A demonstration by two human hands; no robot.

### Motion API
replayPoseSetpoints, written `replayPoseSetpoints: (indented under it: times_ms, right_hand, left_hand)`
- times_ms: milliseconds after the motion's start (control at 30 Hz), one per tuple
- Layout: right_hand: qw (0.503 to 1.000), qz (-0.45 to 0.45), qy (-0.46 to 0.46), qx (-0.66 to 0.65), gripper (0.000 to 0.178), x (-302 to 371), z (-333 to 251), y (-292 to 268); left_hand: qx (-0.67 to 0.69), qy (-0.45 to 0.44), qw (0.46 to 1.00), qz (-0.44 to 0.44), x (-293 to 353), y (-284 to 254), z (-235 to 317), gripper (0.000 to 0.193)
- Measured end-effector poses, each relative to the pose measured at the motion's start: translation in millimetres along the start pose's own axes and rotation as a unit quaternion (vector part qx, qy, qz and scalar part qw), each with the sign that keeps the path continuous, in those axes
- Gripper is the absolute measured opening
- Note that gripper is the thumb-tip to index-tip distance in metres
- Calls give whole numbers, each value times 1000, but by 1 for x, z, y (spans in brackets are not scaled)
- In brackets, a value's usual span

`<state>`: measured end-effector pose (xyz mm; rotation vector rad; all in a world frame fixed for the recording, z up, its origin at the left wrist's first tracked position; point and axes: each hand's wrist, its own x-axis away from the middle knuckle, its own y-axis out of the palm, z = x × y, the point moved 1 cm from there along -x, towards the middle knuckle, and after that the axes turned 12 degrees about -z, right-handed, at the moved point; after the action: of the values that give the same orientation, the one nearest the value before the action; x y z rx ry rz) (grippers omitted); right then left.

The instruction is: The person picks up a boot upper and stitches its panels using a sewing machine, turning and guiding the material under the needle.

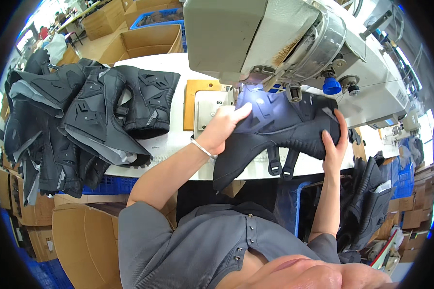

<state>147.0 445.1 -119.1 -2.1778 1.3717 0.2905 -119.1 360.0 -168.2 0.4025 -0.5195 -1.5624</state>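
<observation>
A black boot upper (275, 132) lies on its side under the head of an industrial sewing machine (275, 38). A lamp lights its panel near the needle area, and two buckled straps (280, 166) hang from its near edge. My left hand (228, 126) is closed on the upper's left part, thumb on top and fingers mostly hidden. At the right end, my right hand (336, 144) grips the upper's edge between thumb and fingers. The needle itself is hidden by the machine head.
Several black boot uppers (94, 106) are piled on the white table (171, 149) at the left. A cardboard box (152, 43) stands behind, with a blue crate (161, 14) beyond it. More black uppers (366, 202) hang at the right, below table height. An open carton (84, 241) is at lower left.
</observation>
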Motion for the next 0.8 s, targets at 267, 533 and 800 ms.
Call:
replayPoseSetpoints:
  times_ms: [267, 533, 800]
  right_hand:
    - [988, -50, 130, -67, 42, -61, 5, 34]
    - [996, -77, 36, 21, 58, -51, -26, 44]
    - [996, -66, 40, 54, 57, -48, -15, 43]
  left_hand:
    - [118, 15, 993, 3, 16, -33, 24, 27]
    - [47, -121, 980, -151, 6, -100, 25, 34]
    - [-97, -104, 983, -118, 17, -71, 38, 32]
